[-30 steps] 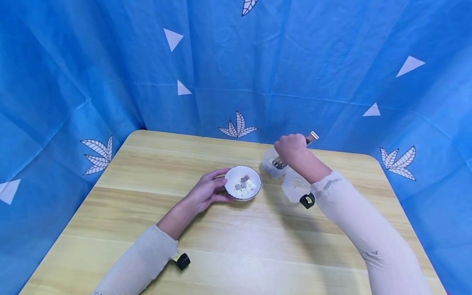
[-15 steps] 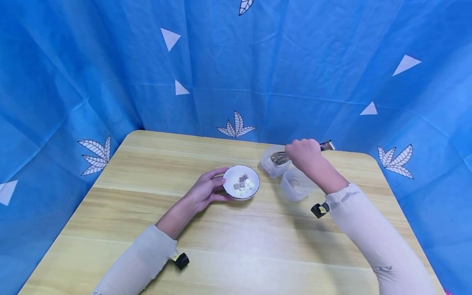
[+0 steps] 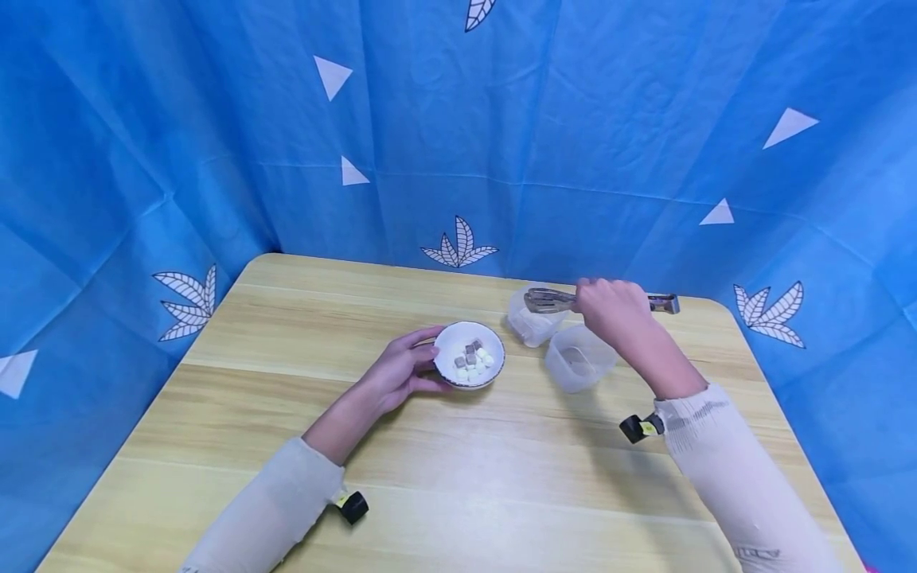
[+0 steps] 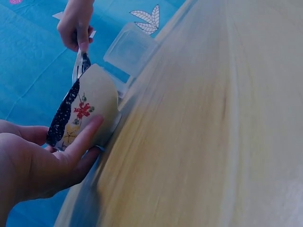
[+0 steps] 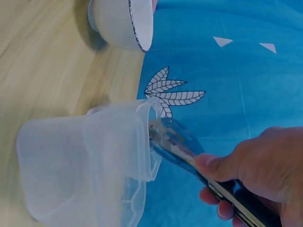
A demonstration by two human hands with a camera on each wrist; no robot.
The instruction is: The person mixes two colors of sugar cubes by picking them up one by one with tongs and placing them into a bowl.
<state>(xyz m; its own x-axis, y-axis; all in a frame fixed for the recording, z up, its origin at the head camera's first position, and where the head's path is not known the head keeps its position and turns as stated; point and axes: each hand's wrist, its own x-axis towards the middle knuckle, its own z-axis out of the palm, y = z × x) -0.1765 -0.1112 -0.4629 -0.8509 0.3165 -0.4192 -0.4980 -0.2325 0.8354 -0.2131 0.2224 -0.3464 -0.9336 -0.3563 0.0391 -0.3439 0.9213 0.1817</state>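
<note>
My left hand (image 3: pixel 404 370) holds a white bowl (image 3: pixel 450 341) by its left side, thumb at the rim and fingers along the outside. Several brown and white cubes (image 3: pixel 470 360) lie in it. Flowers and a dark rim band show on the bowl's wall (image 4: pixel 94 94) in the left wrist view. My right hand (image 3: pixel 614 314) grips metal tongs (image 3: pixel 550 300) with a slotted head. They lie almost level over the farther clear plastic container (image 3: pixel 528 328). In the right wrist view, the tongs' head (image 5: pixel 165 137) is at a container's mouth; whether it pinches anything I cannot tell.
A second clear plastic container (image 3: pixel 579 372) stands just nearer and to the right, under my right hand. The wooden table (image 3: pixel 444 477) ends at a blue curtain (image 3: pixel 609 159) behind and at both sides. Wrist cameras (image 3: pixel 351 507) sit on both sleeves.
My right hand has moved right and somewhat nearer. The tongs have swung from a steep tilt to nearly level, their head still around the farther container. My left hand and the bowl stay put.
</note>
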